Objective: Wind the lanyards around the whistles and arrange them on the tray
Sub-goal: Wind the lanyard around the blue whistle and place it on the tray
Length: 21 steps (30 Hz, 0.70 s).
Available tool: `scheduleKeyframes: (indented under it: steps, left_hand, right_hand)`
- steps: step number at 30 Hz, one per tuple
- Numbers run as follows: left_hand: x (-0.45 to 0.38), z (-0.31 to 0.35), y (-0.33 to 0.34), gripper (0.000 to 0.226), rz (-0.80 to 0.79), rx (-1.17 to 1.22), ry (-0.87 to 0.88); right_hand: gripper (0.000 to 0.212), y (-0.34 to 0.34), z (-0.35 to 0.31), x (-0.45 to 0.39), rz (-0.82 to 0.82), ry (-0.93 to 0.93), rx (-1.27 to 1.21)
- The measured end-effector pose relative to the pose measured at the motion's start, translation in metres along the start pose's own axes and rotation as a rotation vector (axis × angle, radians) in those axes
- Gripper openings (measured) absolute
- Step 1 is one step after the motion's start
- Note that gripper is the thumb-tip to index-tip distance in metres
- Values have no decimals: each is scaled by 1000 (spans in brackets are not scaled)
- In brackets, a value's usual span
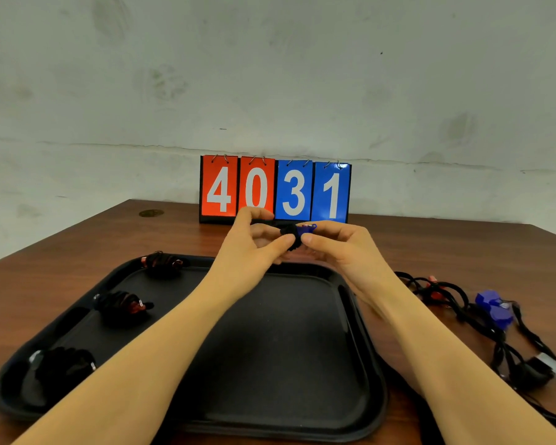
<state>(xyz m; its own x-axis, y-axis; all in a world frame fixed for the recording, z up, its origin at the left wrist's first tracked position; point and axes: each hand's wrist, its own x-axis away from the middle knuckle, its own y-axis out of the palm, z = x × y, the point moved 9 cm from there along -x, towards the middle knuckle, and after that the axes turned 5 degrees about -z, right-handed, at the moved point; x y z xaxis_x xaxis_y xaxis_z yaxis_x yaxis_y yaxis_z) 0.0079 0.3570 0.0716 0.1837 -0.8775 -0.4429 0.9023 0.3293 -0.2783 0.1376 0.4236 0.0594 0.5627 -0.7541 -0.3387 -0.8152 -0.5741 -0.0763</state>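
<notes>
Blue whistle (306, 232), its black lanyard (290, 239) nearly wound, sits pinched between my left hand (254, 245) and right hand (337, 245) above the tray (350, 364). Light hard plastic, springy cord: I'd keep my fingers on the coil.

— What do you have on your arms?

— Nothing that shows. Both your forearms come in from the bottom edge of the frame bare, with no sleeve or cuff anywhere along them, right up to the wrists.

— And on your hands?

— Your left hand (257, 244), a little left of centre in the frame, is ungloved. Your right hand (341, 248), just right of centre, is bare as well. You wear no watch, strap or band at either wrist, and no ring shows on the fingers that face the camera.

— Anything above the elbows?

— That part of you lies outside the frame.
</notes>
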Motion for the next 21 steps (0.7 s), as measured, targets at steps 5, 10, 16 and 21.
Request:
scheduleKeyframes:
  steps: [5,10,16,21]
  left_hand:
    - [2,4,13,43,-145,-126,63]
    - [1,2,9,38,-108,-195,85]
    - [1,3,7,31,-73,-201,93]
    - [0,-2,10,33,-129,-174,62]
  right_hand:
    - [22,3,-2,2,-28,9,3]
    - [13,0,-1,2,35,16,-24]
    - [7,-6,0,1,99,24,-28]
    - [8,-3,-2,2,71,19,86]
